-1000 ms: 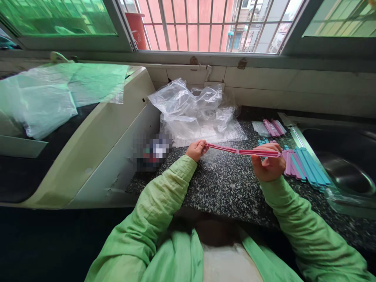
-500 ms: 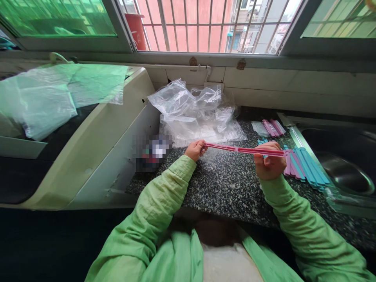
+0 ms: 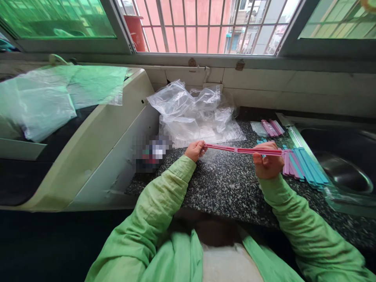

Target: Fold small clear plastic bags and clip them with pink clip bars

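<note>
A long pink bag sealing clip (image 3: 243,150) is stretched out straight between my two hands above the counter, with a joint near its middle. My left hand (image 3: 195,150) pinches its left end. My right hand (image 3: 268,161) is closed round the right part, fingers behind it and thumb in front. Beyond the right hand, several blue clips (image 3: 313,166) and pink-purple clips (image 3: 289,166) lie side by side on the counter. A few smaller blue pieces (image 3: 261,141) show partly behind that hand.
Crumpled clear plastic bags (image 3: 196,113) are heaped at the back of the speckled counter (image 3: 219,192). Short pink clips (image 3: 272,128) lie near the sink (image 3: 343,168) on the right. A large beige appliance (image 3: 117,129) stands left, plastic sheets (image 3: 61,94) over it. A blurred-out item (image 3: 152,153) sits beside it.
</note>
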The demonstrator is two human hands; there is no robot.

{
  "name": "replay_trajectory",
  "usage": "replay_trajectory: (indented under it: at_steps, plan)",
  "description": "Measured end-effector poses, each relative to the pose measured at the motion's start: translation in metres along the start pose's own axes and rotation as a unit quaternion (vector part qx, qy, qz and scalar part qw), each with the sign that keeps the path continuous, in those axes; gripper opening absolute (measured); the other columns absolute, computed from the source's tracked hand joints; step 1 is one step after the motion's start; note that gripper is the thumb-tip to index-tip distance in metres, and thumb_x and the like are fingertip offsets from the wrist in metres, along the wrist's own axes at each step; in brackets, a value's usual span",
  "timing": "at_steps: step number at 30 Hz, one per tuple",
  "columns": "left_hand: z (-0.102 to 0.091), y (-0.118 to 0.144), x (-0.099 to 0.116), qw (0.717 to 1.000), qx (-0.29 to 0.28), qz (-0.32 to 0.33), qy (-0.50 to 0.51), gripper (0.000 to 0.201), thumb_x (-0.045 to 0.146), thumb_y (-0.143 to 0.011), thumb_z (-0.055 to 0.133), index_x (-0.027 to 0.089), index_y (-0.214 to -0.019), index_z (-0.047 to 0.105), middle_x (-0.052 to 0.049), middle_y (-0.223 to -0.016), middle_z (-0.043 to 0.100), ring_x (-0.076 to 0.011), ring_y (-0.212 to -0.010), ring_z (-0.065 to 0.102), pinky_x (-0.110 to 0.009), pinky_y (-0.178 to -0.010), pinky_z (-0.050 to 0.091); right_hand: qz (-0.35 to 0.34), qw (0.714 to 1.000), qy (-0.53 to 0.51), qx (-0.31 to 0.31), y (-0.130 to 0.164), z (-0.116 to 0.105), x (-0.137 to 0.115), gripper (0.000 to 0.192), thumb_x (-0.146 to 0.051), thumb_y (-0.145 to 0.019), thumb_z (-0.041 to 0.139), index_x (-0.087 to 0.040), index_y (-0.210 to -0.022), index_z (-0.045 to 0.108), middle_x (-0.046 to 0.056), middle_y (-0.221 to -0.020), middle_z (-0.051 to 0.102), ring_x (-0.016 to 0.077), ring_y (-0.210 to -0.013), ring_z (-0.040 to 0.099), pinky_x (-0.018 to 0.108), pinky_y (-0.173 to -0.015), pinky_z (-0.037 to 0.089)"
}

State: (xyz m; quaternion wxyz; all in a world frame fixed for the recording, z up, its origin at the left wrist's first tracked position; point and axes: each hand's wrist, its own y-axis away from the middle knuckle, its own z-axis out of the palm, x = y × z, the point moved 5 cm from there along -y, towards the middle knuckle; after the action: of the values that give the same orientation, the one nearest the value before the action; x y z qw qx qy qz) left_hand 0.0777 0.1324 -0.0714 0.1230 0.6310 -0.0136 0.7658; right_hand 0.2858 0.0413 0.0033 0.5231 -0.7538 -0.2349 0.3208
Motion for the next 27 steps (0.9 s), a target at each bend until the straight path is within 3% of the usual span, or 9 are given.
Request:
replay_trajectory:
  at_steps: [15, 27]
  plan:
    - [0.001, 0.001, 0.004, 0.998, -0.011, 0.051, -0.047, 0.04, 0.045, -0.077, 0.055, 0.013, -0.053, 0.047, 0.006, -0.041, 0.04, -0.0031, -0.037, 0.032, -0.019, -0.038, 0.023, -0.036, 0.998, -0.001, -0.051, 0.004, 0.01, -0.001, 0.007, -0.02, -0.072, 0.058, -0.021, -0.079, 0.057, 0.001, -0.07, 0.059, 0.0172, -0.068, 0.055, 0.035, -0.063, 0.047]
    - [0.002, 0.001, 0.003, 0.997, -0.02, 0.055, -0.052, 0.041, 0.047, -0.074, 0.056, 0.013, -0.053, 0.046, 0.006, -0.04, 0.039, -0.003, -0.038, 0.033, -0.018, -0.04, 0.025, -0.045, 0.993, 0.005, -0.105, 0.008, 0.024, -0.003, 0.01, -0.016, -0.069, 0.062, -0.019, -0.077, 0.058, 0.002, -0.07, 0.063, 0.0171, -0.068, 0.056, 0.034, -0.064, 0.048]
